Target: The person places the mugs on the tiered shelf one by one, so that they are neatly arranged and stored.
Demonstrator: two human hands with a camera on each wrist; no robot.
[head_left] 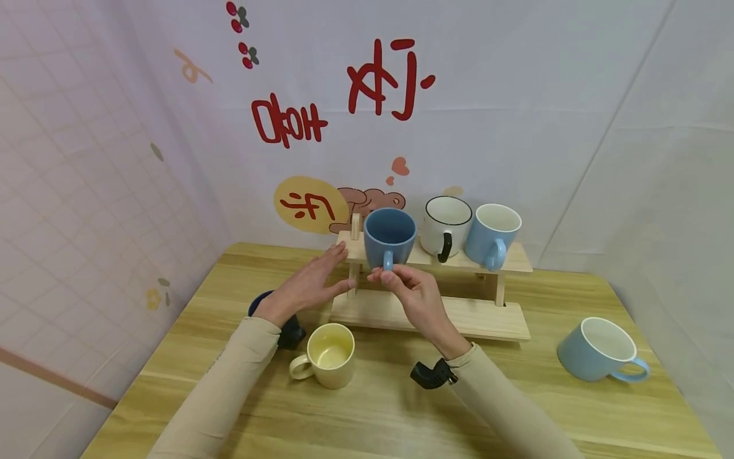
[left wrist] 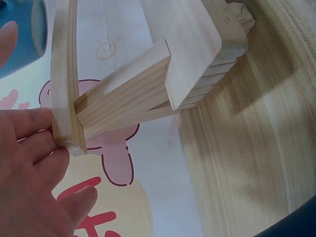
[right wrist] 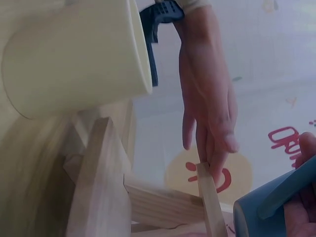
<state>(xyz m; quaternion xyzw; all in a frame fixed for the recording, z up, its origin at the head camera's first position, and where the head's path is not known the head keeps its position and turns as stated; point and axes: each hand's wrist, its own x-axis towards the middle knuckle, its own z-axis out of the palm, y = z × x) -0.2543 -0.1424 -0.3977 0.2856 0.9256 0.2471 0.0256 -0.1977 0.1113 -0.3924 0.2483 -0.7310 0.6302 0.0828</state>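
A darker blue mug [head_left: 390, 237] stands at the left end of a small two-tier wooden rack [head_left: 430, 313]. Its handle faces the person, and my right hand [head_left: 423, 305] pinches that handle between thumb and fingers. Whether the mug's base rests fully on the upper board is hard to tell. My left hand [head_left: 309, 280] has its fingers stretched out. Their tips touch the left end of the rack's upper board [left wrist: 64, 74], as the left wrist view shows. Beside the blue mug on that board are a white mug with a black rim [head_left: 444, 229] and a light blue mug [head_left: 492, 237].
A pale yellow mug [head_left: 331, 357] stands on the wooden table [head_left: 390, 421] in front of the rack. Behind the left wrist a dark blue mug [head_left: 260, 299] is mostly hidden. Another light blue mug [head_left: 596, 350] sits far right. A printed white cloth [head_left: 487, 127] hangs behind.
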